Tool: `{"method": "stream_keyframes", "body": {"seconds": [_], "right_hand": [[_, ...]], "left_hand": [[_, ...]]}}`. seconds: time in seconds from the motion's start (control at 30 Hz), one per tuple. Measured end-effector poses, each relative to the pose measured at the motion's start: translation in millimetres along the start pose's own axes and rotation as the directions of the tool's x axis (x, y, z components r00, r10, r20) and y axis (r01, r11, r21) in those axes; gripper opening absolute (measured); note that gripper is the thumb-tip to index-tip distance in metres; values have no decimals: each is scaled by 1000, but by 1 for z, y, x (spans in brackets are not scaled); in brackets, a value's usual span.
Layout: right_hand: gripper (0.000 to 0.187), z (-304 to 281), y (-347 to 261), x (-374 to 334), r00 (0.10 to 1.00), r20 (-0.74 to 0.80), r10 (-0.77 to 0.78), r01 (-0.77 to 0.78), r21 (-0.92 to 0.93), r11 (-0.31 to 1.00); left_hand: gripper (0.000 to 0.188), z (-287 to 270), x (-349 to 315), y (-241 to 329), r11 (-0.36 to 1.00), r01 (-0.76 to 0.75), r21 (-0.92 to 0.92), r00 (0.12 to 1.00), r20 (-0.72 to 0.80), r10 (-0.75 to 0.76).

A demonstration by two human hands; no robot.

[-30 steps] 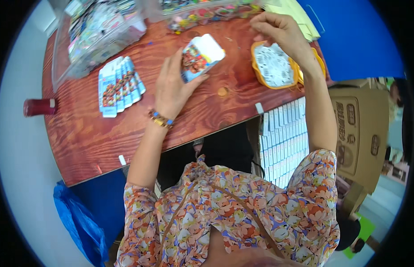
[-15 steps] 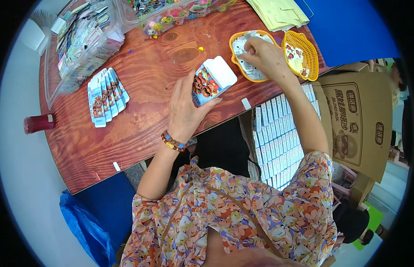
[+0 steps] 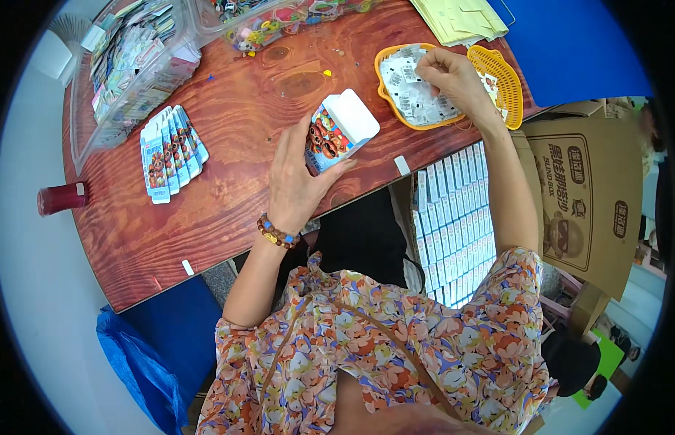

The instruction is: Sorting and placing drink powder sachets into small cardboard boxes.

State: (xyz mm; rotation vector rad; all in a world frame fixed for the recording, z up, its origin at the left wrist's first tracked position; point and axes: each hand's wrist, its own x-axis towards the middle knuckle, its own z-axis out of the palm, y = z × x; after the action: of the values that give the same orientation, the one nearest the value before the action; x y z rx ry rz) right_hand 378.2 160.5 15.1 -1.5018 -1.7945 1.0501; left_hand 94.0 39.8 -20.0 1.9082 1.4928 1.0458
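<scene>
The left hand (image 3: 297, 181) holds a small carton (image 3: 340, 132) upright on the bench (image 3: 229, 181), long axis tilted far-right. Farther right, the right hand (image 3: 453, 80) pinches white slips in the orange tray (image 3: 395, 109).

Glossy varnished wood table (image 3: 229, 210), printed card box (image 3: 339, 132), orange plastic tray (image 3: 384, 90)

Left hand (image 3: 297, 185) raised, fingers curled in a grip, beaded bracelet on the wrist, right arm stretched forward, right hand (image 3: 453, 80) palm down, fingertips pinched together
</scene>
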Motion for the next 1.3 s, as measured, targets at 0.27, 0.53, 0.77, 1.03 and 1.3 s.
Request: {"method": "stream_keyframes", "body": {"seconds": [0.27, 0.53, 0.77, 1.03, 1.3], "right_hand": [[6, 24, -58, -34, 942, 103, -321, 336, -210, 918], [16, 13, -40, -31, 952, 12, -306, 296, -294, 909], [15, 18, -12, -21, 991, 109, -72, 122, -582, 804], [13, -3, -8, -25, 996, 87, -5, 9, -36, 999], [21, 42, -65, -52, 939, 82, -333, 324, -531, 783]], "left_hand": [[84, 19, 9, 6, 982, -75, 173, 997, 0, 76], [83, 20, 9, 7, 973, -65, 223, 998, -3, 68], [84, 21, 8, 2, 981, -30, 194, 1000, 12, 28], [84, 18, 10, 4, 971, -77, 227, 997, 12, 77], [84, 29, 14, 15, 978, -108, 179, 994, 41, 103]]}}
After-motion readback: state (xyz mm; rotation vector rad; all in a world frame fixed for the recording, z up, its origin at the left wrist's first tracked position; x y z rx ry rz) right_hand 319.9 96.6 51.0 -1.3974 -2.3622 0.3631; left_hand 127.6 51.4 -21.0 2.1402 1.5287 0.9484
